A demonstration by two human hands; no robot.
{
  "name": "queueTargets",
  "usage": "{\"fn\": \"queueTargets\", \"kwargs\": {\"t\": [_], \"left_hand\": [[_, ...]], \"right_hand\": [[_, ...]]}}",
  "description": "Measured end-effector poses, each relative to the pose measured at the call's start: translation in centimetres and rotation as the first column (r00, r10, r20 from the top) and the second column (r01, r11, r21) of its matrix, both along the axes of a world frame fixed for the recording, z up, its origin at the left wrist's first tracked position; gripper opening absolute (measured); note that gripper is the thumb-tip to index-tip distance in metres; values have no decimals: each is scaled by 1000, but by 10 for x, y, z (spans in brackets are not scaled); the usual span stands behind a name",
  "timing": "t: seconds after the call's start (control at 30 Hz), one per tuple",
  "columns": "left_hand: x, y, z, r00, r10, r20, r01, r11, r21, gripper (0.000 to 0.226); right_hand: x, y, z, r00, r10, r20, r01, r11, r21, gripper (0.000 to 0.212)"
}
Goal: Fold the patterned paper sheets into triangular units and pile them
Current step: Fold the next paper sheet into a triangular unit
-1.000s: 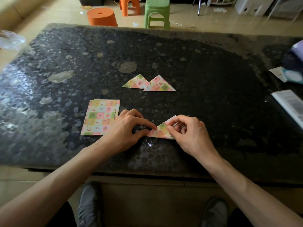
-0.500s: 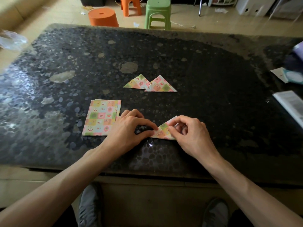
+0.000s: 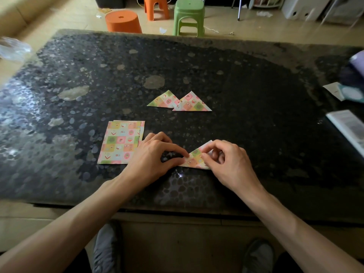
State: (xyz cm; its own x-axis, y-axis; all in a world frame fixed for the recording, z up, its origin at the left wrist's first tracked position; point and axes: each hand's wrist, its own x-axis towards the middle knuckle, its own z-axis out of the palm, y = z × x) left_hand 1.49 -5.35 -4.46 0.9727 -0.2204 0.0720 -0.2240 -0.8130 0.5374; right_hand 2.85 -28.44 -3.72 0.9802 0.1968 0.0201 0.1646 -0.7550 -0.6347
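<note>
Left hand [image 3: 155,156], right hand [image 3: 228,160] pinch folded patterned sheet [image 3: 195,159] on table [image 3: 256,115].

Glossy stone-look tabletop [image 3: 256,95]: black ground with a grey-white pebble speckle and a few larger pale patches. Flat stack of rectangular paper sheets [image 3: 120,142]: pastel chequer of pink, green, yellow and orange squares, a small motif in each. Left folded paper triangle [image 3: 163,100] and right folded paper triangle [image 3: 192,104]: same chequer. Half-folded paper triangle [image 3: 194,159]: same chequer, white at its upper corner. Round plastic stool [image 3: 123,21]: orange. Square-topped plastic stool [image 3: 189,15]: green. Floor [image 3: 256,26]: tan.
</note>
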Motion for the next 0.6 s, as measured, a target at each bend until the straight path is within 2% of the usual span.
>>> {"fn": "queueTargets", "kwargs": {"t": [0.27, 0.47, 0.6], "left_hand": [[0, 0, 0, 1000, 6, -1, -6, 1000, -11, 20], [-1, 0, 1, 1000, 9, 9, -9, 1000, -7, 21], [-2, -1, 2, 1000, 11, 25, -11, 1000, 4, 23]], "right_hand": [[-3, 5, 2, 999, -37, 6, 37, 998, -42, 8], [-11, 16, 4, 999, -44, 28, 48, 980, -191, 47], [-12, 20, 3, 999, -43, 25, 48, 969, -243, 55]]}}
